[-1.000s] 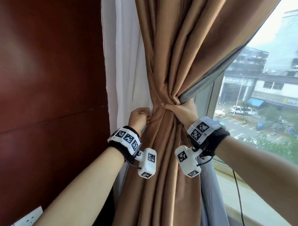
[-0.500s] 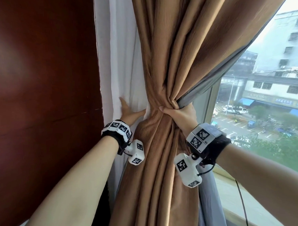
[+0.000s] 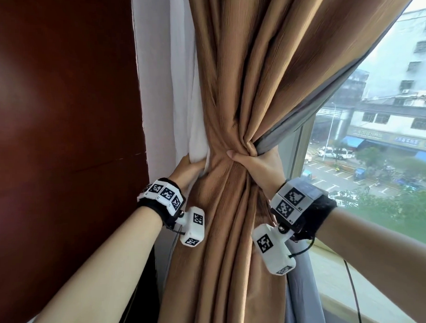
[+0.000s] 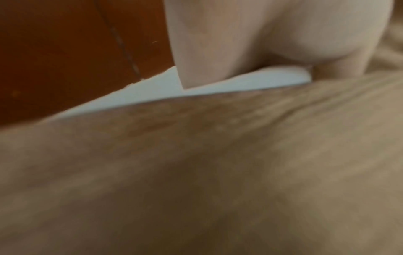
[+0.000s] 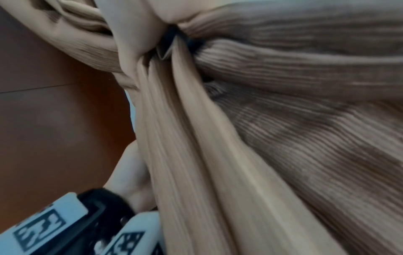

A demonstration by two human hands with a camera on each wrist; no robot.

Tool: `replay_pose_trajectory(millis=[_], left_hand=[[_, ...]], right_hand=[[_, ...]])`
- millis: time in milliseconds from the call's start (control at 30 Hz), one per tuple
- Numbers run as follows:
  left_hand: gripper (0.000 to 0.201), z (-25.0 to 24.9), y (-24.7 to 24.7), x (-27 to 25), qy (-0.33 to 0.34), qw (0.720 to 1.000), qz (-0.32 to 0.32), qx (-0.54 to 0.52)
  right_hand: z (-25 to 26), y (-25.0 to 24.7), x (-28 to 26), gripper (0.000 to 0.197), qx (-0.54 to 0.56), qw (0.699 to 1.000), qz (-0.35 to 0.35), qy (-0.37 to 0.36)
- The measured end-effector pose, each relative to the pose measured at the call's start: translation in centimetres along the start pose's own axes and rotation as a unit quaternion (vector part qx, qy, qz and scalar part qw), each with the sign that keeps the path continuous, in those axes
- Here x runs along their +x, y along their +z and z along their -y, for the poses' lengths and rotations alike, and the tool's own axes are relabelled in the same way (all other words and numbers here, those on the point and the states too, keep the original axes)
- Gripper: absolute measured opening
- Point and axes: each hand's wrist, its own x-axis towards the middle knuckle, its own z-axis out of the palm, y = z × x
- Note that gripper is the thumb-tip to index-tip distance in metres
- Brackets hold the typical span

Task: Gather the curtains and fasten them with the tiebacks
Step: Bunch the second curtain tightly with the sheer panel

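Observation:
A brown curtain (image 3: 240, 88) with a grey lining (image 3: 302, 110) is bunched at waist height. My right hand (image 3: 253, 162) grips that bunch from the window side, thumb across the front; the right wrist view shows the hand (image 5: 130, 31) wrapped round the ribbed folds (image 5: 283, 120). My left hand (image 3: 187, 169) is just left of the bunch and holds a fold of the white sheer curtain (image 3: 180, 90). In the left wrist view the fingers (image 4: 261, 34) lie over the white cloth (image 4: 141, 91), with brown fabric (image 4: 196, 172) below. No tieback is in sight.
A dark red wood wall panel (image 3: 61, 142) fills the left side, close to the sheer. To the right is the window glass (image 3: 376, 155) with a street outside. Below it runs a pale sill (image 3: 336, 277) crossed by a thin black cable (image 3: 354, 289).
My left hand left the brown bunch, lay flat on the white sheer, then closed on a fold of it beside the bunch. The right hand kept its grip.

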Motion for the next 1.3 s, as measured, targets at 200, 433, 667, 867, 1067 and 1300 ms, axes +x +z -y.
replay_pose_trajectory(millis=[200, 433, 667, 867, 1067, 1300], left_hand=[[0.047, 0.6, 1.7, -0.2, 0.025, 0.997, -0.017, -0.065], [0.118, 0.7, 0.7, 1.3, -0.005, 0.985, -0.163, 0.054], [0.099, 0.7, 0.4, 2.3, 0.129, 0.916, -0.255, 0.282], [0.119, 1.6, -2.1, 3.6, 0.168, 0.864, -0.396, 0.263], [0.117, 2.0, -3.5, 6.2, -0.003, 0.993, -0.118, 0.023], [0.062, 2.0, -2.1, 5.9, 0.014, 0.996, -0.085, 0.001]], right_hand=[[0.4, 0.5, -0.8, 0.097, -0.108, 0.990, -0.083, 0.043], [0.6, -0.4, -1.6, 0.090, -0.159, 0.982, -0.083, 0.053], [0.2, 0.1, -0.8, 0.087, -0.151, 0.982, -0.091, 0.068], [-0.3, 0.3, -0.1, 0.092, -0.141, 0.983, -0.095, 0.067], [-0.8, 0.5, 0.3, 0.100, -0.131, 0.985, -0.096, 0.061], [-1.4, 0.9, 1.6, 0.101, -0.142, 0.981, -0.110, 0.071]])
